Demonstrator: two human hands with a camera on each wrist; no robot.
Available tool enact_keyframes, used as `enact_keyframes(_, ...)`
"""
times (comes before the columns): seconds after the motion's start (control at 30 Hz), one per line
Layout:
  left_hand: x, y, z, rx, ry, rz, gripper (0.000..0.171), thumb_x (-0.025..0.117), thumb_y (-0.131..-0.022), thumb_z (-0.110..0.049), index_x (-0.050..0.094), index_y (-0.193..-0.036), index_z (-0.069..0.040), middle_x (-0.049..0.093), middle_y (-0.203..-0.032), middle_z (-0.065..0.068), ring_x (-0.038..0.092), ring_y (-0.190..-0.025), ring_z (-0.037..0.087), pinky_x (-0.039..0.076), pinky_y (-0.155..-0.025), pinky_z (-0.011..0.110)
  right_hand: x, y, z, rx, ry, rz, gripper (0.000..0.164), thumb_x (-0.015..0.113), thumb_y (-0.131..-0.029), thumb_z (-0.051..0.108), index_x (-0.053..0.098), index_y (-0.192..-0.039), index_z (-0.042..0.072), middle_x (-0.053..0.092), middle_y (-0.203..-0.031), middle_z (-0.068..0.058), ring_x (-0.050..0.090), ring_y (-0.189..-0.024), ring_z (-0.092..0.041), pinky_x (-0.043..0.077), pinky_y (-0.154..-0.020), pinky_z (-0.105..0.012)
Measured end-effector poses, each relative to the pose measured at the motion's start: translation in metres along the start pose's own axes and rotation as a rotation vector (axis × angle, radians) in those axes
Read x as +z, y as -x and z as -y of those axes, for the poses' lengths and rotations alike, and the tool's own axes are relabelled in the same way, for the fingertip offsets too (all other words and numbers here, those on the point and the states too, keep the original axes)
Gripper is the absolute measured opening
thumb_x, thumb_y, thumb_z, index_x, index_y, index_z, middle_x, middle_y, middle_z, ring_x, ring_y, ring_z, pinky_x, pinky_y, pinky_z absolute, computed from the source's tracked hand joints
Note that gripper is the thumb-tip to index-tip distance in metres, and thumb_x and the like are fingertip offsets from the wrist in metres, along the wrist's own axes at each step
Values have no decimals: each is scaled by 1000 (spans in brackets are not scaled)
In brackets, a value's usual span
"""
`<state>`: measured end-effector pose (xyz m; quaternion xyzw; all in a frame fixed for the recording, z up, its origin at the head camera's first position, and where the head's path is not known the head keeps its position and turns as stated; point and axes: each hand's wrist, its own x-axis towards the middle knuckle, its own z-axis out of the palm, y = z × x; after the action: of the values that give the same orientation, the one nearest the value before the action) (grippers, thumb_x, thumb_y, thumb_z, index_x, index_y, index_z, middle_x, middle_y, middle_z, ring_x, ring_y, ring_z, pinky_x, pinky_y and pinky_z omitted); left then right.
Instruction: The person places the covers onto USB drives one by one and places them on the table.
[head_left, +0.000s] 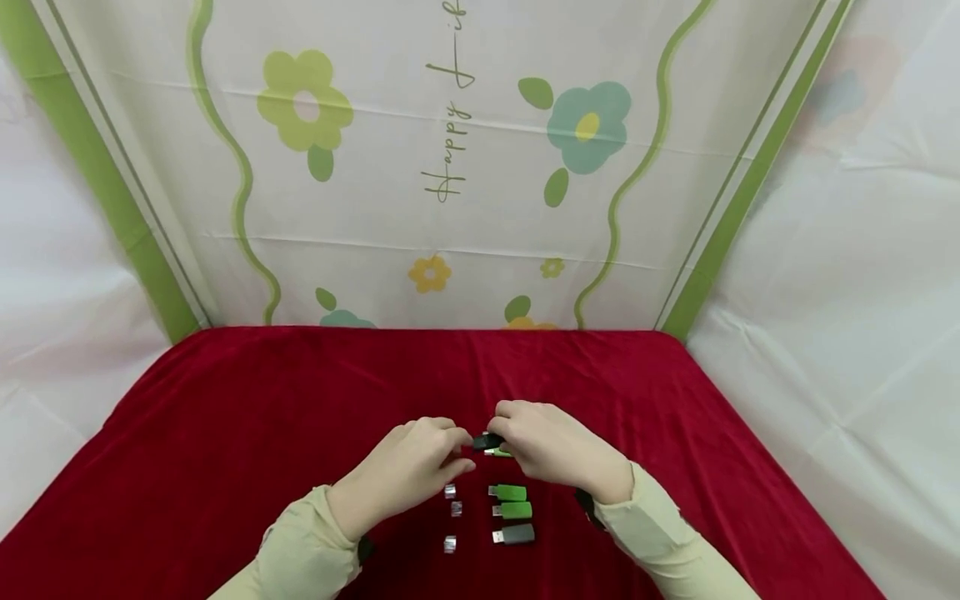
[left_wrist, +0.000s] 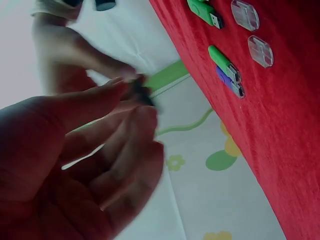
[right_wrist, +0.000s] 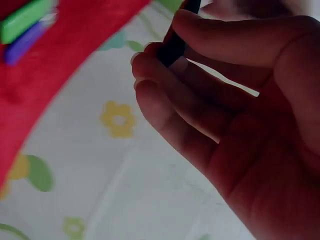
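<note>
My right hand pinches a dark USB stick between thumb and fingers, a little above the red cloth. The left hand comes in from the other side, its fingertips at the stick's left end. In the left wrist view the dark stick appears blurred beside the left thumb and fingertips. Whether they grip it I cannot tell. In the right wrist view the stick lies between the right thumb and fingers, its far end cut off by the frame edge.
Below the hands lie green USB sticks, a grey one and a purple one, connectors bare. Clear caps lie to their left. A red cloth covers the table, with a flowered curtain behind.
</note>
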<state>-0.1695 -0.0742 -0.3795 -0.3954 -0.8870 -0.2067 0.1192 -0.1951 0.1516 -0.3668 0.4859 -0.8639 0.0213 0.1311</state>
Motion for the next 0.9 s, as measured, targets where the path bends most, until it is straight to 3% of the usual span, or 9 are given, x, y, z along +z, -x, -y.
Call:
enact_keyframes(0.13,-1,1,1,-36,-57,43,14,80,-83,-18,74,-92,-9,67,-85,-1,58,-65,8,47,-55,20,23,-2,-17,80,-71,112,15,78,-80,2,67,-80,12,49,-74,8,49,-64,-7,44,-59,-19)
enact_keyframes(0.33,-3,1,0,-50,-76,82,14,80,-84,-19,74,-92,-10,67,-84,-1,59,-66,9,48,-55,22,42,0,-30,145,-156,202,18,77,-81,3,66,-75,15,48,-72,10,46,-64,-6,43,-58,-19)
enact_keyframes(0.53,-4,2,0,-66,-54,109,13,79,-84,-19,74,-91,-9,66,-81,0,54,-62,6,46,-52,21,40,-1,-27,139,-196,247,19,78,-80,4,65,-74,15,50,-71,11,47,-63,-6,44,-59,-20)
enact_keyframes(0.9,-4,4,-1,-70,-31,132,14,80,-83,-20,74,-89,-9,65,-78,-1,49,-57,2,43,-50,19,44,-2,-20,125,-123,245,23,83,-74,6,63,-70,16,51,-68,8,45,-56,-6,42,-53,-20)
